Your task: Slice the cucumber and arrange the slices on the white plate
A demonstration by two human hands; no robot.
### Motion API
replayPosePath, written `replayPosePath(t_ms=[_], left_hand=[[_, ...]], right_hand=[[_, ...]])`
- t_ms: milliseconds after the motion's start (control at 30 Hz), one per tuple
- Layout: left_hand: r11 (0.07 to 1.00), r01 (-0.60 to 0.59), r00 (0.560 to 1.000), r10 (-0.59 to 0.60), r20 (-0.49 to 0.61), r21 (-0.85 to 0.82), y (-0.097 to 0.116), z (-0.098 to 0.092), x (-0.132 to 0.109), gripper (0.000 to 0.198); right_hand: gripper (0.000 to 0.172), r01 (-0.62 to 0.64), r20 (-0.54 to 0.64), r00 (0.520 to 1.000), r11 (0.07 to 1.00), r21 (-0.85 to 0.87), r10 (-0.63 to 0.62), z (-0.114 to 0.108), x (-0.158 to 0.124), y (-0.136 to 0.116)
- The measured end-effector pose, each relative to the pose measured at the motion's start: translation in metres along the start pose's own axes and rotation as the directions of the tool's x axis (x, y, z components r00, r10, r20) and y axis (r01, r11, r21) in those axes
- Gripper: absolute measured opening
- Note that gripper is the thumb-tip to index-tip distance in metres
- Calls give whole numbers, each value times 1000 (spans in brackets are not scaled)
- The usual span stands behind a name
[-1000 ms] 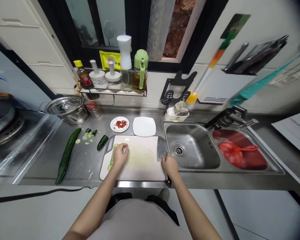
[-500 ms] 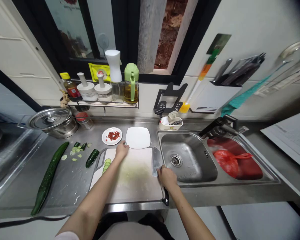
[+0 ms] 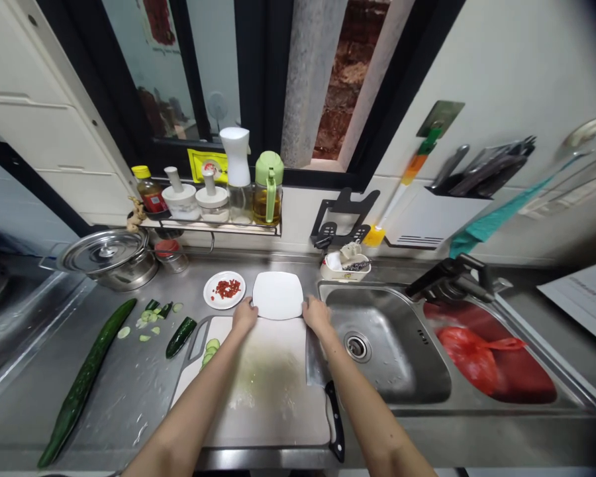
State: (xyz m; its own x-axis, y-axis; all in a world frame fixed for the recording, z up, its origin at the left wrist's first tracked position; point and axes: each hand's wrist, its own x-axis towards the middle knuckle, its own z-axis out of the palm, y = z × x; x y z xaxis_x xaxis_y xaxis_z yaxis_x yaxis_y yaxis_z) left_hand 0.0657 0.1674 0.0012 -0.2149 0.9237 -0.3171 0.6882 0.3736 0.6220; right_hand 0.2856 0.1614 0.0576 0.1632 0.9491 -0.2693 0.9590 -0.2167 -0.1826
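Note:
My left hand grips the near left corner of a square white plate beyond the cutting board. My right hand grips the plate's near right corner. The white cutting board lies under my forearms, wet and green-stained in the middle. A few cucumber slices sit at its left edge. A cleaver with a black handle lies on the board's right edge, free of my hands.
A round plate of chopped red chilli sits left of the white plate. A whole cucumber, a cucumber end and peel scraps lie on the steel counter. The sink is right; a lidded pot back left.
My right hand let go of the cleaver, which now lies on the board, and reached to the white plate. My left hand moved off the cucumber slices to the plate's left corner.

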Motion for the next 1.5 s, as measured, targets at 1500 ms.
replayPosePath(t_ms=[1500], left_hand=[[980, -32, 999, 32, -3, -197, -127, -6, -184, 28]], right_hand=[[12, -33, 10, 999, 889, 456, 32, 91, -164, 20]])
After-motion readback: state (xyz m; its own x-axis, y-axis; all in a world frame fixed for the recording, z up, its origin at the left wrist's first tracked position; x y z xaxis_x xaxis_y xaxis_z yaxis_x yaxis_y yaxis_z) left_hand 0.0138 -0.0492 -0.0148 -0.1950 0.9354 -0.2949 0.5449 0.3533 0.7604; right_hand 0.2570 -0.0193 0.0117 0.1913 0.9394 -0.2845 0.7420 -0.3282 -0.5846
